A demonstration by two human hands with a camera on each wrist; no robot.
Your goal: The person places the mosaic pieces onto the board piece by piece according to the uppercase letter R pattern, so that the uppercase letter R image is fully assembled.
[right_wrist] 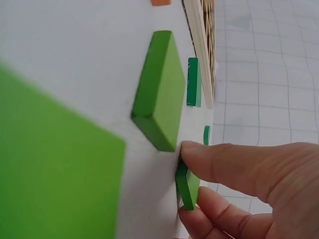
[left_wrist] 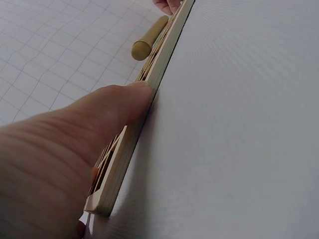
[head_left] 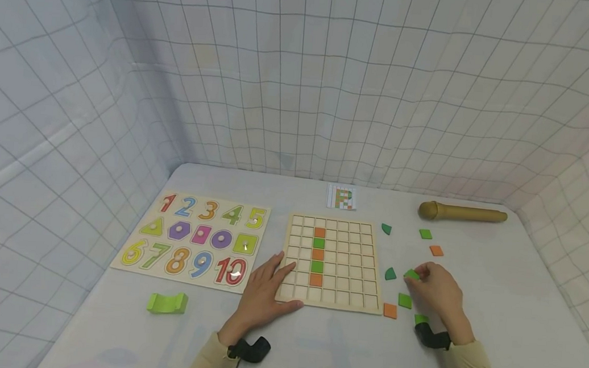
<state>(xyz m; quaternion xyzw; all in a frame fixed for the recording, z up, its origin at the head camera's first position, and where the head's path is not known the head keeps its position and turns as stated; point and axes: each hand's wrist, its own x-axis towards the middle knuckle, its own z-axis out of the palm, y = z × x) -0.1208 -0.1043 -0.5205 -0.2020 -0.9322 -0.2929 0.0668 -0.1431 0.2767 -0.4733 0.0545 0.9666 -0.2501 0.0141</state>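
A wooden grid board [head_left: 352, 268] lies mid-table, with orange and green square tiles alternating down one column, such as an orange tile [head_left: 318, 254]. My left hand [head_left: 265, 293] rests on its lower left corner, fingers spread; in the left wrist view the thumb [left_wrist: 124, 99] touches the board's edge [left_wrist: 119, 169]. Right of the board, my right hand [head_left: 438, 291] pinches a green square tile [right_wrist: 187, 184] between thumb and fingertips, close to the table. Around it lie another green tile [head_left: 405, 300], an orange tile [head_left: 390, 311] and a dark green quarter-round piece [head_left: 390, 274].
A number and shape puzzle board [head_left: 193, 239] lies at the left, with a light green curved block [head_left: 167, 303] below it. A small pattern card [head_left: 341, 197] is behind the grid board. A brown microphone-shaped object [head_left: 462, 213] lies at the back right. Gridded cloth walls surround the table.
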